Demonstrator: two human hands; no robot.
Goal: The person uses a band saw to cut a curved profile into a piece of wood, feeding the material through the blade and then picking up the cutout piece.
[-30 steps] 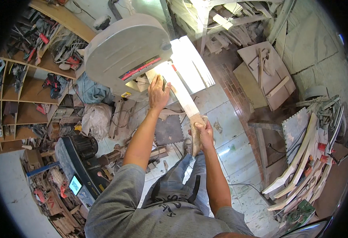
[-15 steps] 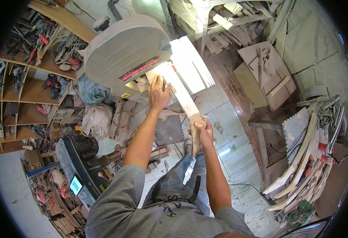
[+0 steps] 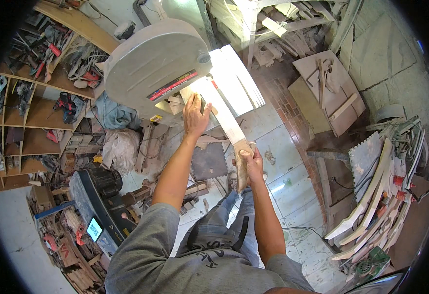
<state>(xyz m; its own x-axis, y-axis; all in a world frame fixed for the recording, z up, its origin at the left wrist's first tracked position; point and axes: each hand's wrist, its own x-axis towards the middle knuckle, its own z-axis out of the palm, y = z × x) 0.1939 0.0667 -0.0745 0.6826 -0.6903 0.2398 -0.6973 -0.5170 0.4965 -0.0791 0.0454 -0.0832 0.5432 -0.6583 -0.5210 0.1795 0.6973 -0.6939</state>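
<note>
A long strip of wood [image 3: 229,128] runs from under the grey band saw housing [image 3: 146,61] back toward my body. Its far part lies in bright lamp light on the saw table [image 3: 247,90]; its near part is darker and rougher. My right hand [image 3: 253,165] grips that near end, thumb on top and fingers wrapped beneath. My left hand [image 3: 195,117] lies at the strip's left side close to the saw, fingers stretched forward and thumb apart. Small wood offcuts [image 3: 176,104] sit just left of those fingers. Glare and the housing hide the blade.
Shelves with tools [image 3: 38,115] line the left side. A dark machine with a motor [image 3: 94,201] stands at lower left beside stacked scrap wood [image 3: 72,250]. Curved wooden pieces [image 3: 366,206] lean at right. Boards [image 3: 329,93] lie at the far right.
</note>
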